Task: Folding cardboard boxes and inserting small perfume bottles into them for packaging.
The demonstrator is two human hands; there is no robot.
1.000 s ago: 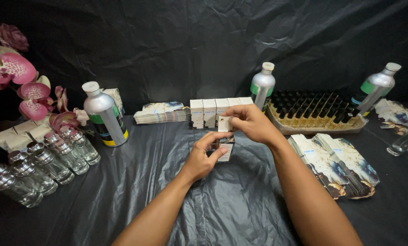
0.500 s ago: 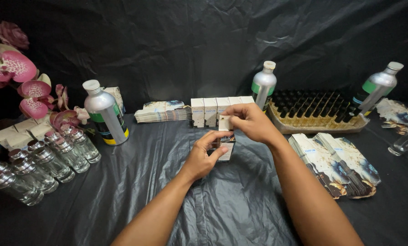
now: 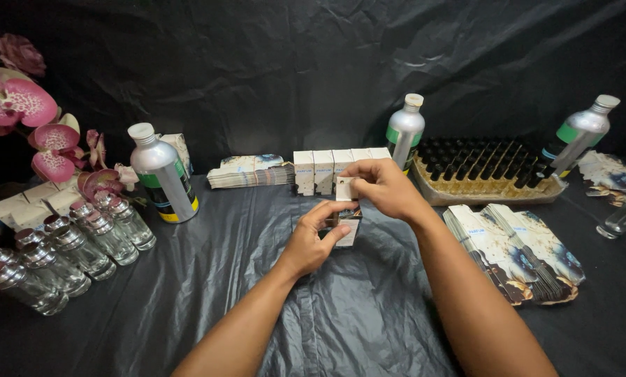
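My left hand (image 3: 311, 241) grips a small upright printed carton (image 3: 347, 222) by its lower part, above the black plastic sheet (image 3: 257, 293). My right hand (image 3: 383, 187) pinches the carton's open white top flap from above. Both hands meet at the middle of the table. Just behind them stands a row of several closed white cartons (image 3: 327, 169).
Silver bottles stand at left (image 3: 162, 174), centre back (image 3: 404, 131) and right (image 3: 577, 137). A tray of dark-capped vials (image 3: 488, 171) sits back right. Flat printed carton blanks lie at right (image 3: 515, 251) and back (image 3: 250, 171). Several clear glass bottles (image 3: 68, 244) and pink orchids (image 3: 26, 112) are at left.
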